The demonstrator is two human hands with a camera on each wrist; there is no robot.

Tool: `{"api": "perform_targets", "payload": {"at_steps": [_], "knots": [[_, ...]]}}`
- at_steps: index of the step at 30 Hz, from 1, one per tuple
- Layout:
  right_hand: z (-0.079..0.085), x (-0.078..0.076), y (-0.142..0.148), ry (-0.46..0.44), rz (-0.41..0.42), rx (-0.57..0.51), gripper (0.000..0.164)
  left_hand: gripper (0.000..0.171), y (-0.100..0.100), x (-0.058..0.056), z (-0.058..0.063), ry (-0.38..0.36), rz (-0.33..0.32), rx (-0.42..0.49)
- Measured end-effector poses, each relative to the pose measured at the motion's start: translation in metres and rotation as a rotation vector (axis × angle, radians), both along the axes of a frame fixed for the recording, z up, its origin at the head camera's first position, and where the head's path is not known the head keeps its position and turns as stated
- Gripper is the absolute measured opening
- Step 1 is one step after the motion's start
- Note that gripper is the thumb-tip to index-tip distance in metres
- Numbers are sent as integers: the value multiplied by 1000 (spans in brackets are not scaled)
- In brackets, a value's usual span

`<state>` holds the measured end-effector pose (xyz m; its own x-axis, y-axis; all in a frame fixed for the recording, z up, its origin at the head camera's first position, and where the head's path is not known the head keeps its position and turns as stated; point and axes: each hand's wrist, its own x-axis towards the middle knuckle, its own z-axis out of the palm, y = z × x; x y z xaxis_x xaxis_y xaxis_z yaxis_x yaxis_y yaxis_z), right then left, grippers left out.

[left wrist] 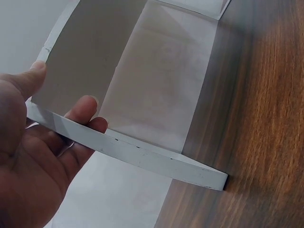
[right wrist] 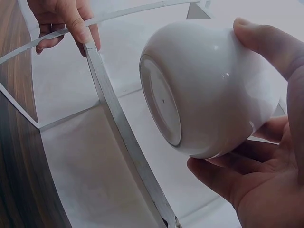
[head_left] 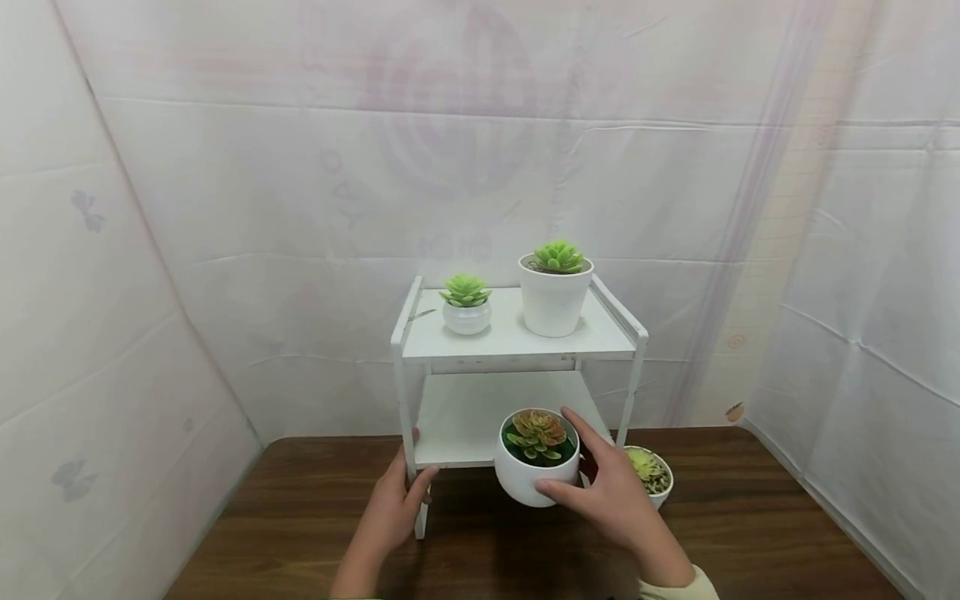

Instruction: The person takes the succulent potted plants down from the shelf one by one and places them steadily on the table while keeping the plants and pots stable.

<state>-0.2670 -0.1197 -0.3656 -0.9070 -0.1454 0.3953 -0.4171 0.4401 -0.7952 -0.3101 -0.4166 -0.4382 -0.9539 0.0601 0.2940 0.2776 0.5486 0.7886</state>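
Observation:
A white two-tier shelf [head_left: 495, 417] stands on a wooden table. My left hand [head_left: 393, 500] grips its front left leg at the lower tier; in the left wrist view the fingers of that hand [left wrist: 45, 142] curl round the white leg [left wrist: 142, 154]. With my right hand [head_left: 611, 487] I hold a round white pot [head_left: 525, 487] with a reddish-green succulent [head_left: 537, 435], in front of the lower tier's front edge. From the right wrist view, the pot [right wrist: 204, 90] is tilted, its base showing, with thumb and fingers of my right hand [right wrist: 266, 175] around its side.
On the upper tier stand a small white pot [head_left: 467, 318] with a green succulent and a taller white pot [head_left: 555, 304] with another. Behind my right hand, a white pot [head_left: 660, 496] with a yellow-green plant sits on the table [head_left: 300, 500]. Pale sheets [head_left: 300, 208] hang around the table.

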Motion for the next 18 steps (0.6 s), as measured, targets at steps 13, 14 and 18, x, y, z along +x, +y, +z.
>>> {"api": "perform_targets", "payload": {"at_steps": [13, 14, 18], "knots": [[-2, 5, 8, 7, -5, 94, 85, 72, 1, 0, 0, -17, 5, 13], [-2, 6, 9, 3, -6, 98, 85, 72, 1, 0, 0, -18, 6, 13], [-5, 6, 11, 27, -8, 110, 85, 72, 1, 0, 0, -16, 6, 13]]}}
